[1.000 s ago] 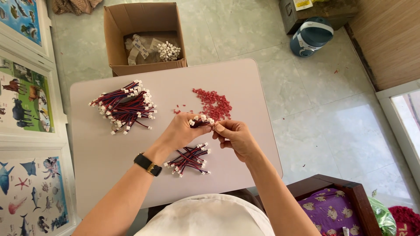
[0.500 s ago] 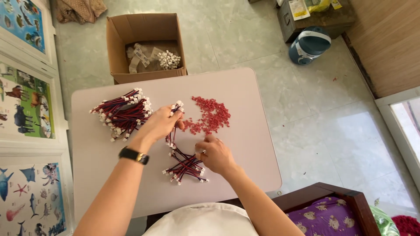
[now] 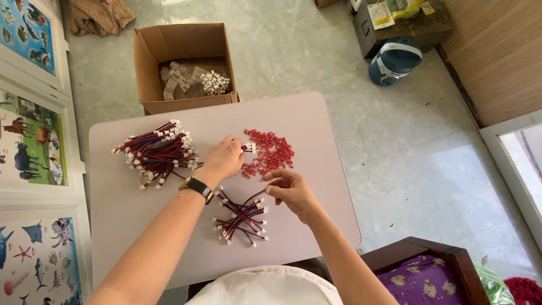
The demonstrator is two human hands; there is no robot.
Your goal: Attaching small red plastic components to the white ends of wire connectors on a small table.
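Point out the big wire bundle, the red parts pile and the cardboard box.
Big wire bundle (image 3: 155, 153), head view, middle of its wires.
Red parts pile (image 3: 271, 151), head view, its centre.
Cardboard box (image 3: 148, 68), head view, left wall.

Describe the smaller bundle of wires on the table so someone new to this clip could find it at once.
Start at the pale rectangular table. Near its front edge, just below the right hand, lies a small loose cluster of red and black wires with white plug ends. It is far smaller and nearer the person than the big heap of similar wires at the table's left.
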